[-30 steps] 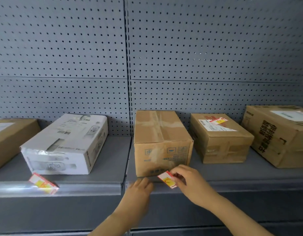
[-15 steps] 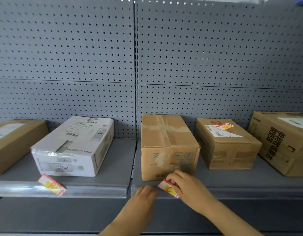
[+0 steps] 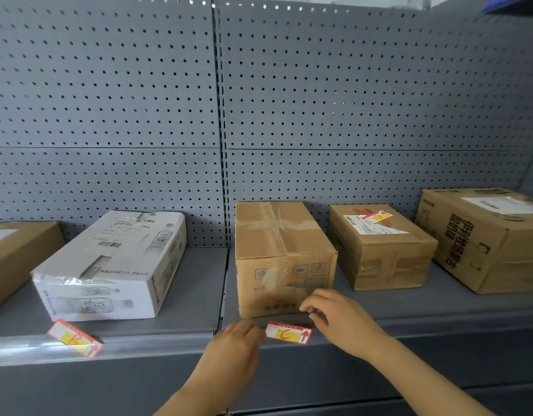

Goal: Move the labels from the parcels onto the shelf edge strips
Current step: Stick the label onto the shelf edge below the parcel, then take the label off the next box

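Left hand (image 3: 233, 345) loosely curled, fingertips at left end of red-and-yellow label (image 3: 288, 332) on shelf edge strip (image 3: 439, 327). Right hand (image 3: 338, 318) half-open, fingertips just beside label's right end. Taped brown parcel (image 3: 281, 256) directly behind.

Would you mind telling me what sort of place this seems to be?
Probably a parcel stockroom or shop storage aisle: grey pegboard back panels, cardboard parcels lined up on a metal shelf, and red-and-yellow labels along its edge strip.
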`<state>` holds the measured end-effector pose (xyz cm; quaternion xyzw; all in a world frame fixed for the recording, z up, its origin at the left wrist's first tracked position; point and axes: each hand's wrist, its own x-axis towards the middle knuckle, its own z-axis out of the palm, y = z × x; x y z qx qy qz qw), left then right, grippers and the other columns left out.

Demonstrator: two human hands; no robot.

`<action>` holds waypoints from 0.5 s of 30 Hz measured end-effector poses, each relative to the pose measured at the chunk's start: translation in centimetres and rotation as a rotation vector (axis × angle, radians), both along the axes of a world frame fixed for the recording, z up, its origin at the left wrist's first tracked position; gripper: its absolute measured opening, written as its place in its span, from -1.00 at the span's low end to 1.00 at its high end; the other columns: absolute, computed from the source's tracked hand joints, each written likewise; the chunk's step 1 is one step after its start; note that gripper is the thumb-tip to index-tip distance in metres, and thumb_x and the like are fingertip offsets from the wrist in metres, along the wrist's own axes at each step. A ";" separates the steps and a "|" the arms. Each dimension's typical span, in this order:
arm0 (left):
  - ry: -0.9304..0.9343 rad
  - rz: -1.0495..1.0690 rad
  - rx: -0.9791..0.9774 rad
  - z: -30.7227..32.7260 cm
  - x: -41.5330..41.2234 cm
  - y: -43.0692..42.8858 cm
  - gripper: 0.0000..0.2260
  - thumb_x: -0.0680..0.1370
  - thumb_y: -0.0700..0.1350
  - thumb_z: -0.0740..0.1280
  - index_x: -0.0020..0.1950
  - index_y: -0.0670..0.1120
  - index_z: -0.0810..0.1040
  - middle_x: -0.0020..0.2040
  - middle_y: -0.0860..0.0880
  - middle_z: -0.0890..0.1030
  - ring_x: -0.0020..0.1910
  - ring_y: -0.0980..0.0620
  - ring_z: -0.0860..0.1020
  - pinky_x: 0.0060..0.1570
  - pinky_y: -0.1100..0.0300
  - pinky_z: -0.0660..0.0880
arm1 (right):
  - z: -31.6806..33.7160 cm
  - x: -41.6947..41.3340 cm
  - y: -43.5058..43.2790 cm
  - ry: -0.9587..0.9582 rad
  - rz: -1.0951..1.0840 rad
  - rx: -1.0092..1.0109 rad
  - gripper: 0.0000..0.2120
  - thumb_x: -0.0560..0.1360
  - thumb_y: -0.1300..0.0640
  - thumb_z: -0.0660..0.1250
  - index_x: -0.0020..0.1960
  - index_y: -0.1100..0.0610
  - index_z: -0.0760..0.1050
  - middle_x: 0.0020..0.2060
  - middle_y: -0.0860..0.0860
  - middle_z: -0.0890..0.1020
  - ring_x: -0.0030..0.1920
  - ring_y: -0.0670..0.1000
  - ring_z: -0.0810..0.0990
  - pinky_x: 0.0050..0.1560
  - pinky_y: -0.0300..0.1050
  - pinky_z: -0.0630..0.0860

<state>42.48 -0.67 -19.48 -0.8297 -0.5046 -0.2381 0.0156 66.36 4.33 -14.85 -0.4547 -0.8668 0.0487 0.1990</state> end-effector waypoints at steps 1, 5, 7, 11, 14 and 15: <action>-0.003 -0.012 0.000 0.0 0.4 0.2 -0.78 0.31 -0.20 0.39 -0.12 0.06 0.52 -0.19 0.09 0.57 -0.31 0.07 0.55 -0.42 0.24 0.45 | -0.1 0.3 -0.2 0.007 -0.015 0.002 -0.80 0.54 0.15 0.26 0.12 -0.03 0.53 0.04 -0.16 0.54 0.03 -0.18 0.46 0.01 -0.29 0.45; -0.001 -0.059 -0.010 0.4 2.2 0.9 -0.75 0.31 -0.19 0.41 -0.10 0.09 0.52 -0.16 0.12 0.56 -0.27 0.09 0.55 -0.40 0.23 0.46 | -0.4 1.5 -1.2 0.037 -0.061 -0.002 -0.81 0.55 0.14 0.26 0.12 -0.03 0.54 0.04 -0.16 0.54 0.04 -0.18 0.47 0.04 -0.25 0.47; -0.010 -0.088 -0.024 1.0 3.2 1.4 -0.75 0.31 -0.18 0.42 -0.10 0.09 0.51 -0.15 0.11 0.56 -0.28 0.07 0.55 -0.43 0.22 0.47 | -0.3 2.4 -1.6 0.048 -0.080 0.000 -0.81 0.55 0.13 0.25 0.11 -0.04 0.54 0.03 -0.16 0.54 0.04 -0.19 0.46 0.04 -0.26 0.46; -0.081 -0.170 -0.010 2.6 5.8 3.2 -0.89 0.45 -0.08 0.19 -0.09 0.07 0.47 -0.09 0.06 0.54 -0.17 0.01 0.54 -0.29 0.14 0.51 | 0.8 4.9 -1.8 0.083 -0.124 0.016 -0.83 0.54 0.13 0.27 0.09 -0.05 0.54 0.00 -0.17 0.54 0.01 -0.21 0.45 0.02 -0.27 0.47; -0.051 -0.200 0.054 4.1 8.4 4.3 -0.82 0.45 -0.02 0.12 -0.11 0.03 0.51 -0.13 0.05 0.54 -0.18 0.01 0.55 -0.29 0.17 0.50 | 1.7 7.2 -1.2 0.124 -0.156 0.036 -0.84 0.54 0.12 0.28 0.07 -0.06 0.56 -0.01 -0.19 0.55 0.00 -0.22 0.46 0.02 -0.27 0.46; -0.043 -0.204 0.072 4.7 9.3 4.4 -0.82 0.45 -0.02 0.13 -0.13 0.04 0.52 -0.17 0.06 0.53 -0.23 0.04 0.54 -0.33 0.20 0.46 | 1.9 8.1 -0.9 0.130 -0.165 0.045 -0.84 0.54 0.12 0.28 0.06 -0.06 0.56 -0.01 -0.19 0.55 0.00 -0.23 0.45 0.02 -0.28 0.45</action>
